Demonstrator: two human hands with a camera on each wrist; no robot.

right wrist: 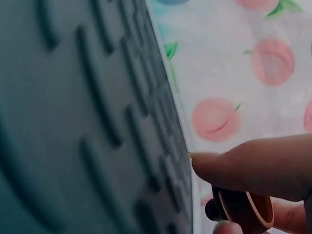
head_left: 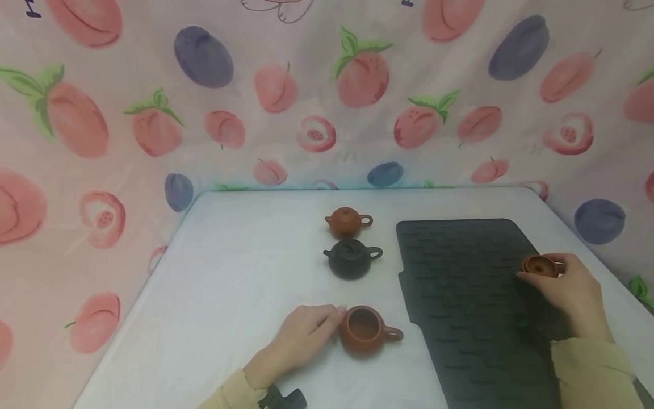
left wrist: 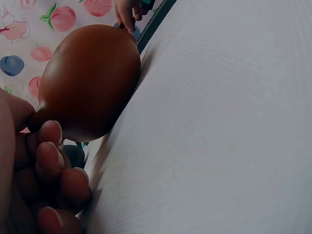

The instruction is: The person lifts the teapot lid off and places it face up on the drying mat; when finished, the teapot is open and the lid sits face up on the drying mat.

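Left of the dark ridged mat (head_left: 460, 272), your left hand (head_left: 302, 334) holds the left side of an open brown teapot (head_left: 363, 341), its handle pointing toward the mat. Farther back, also left of the mat, stand a lidded black teapot (head_left: 349, 261) and a lidded orange-brown teapot (head_left: 344, 223). At the mat's right edge, your right hand (head_left: 578, 292) holds a small round brown piece (head_left: 540, 266).

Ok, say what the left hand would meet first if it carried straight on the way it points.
The left hand would first meet the lidless pot, whose spout it already pinches. Beyond that, probably the tray, though depth is unclear.
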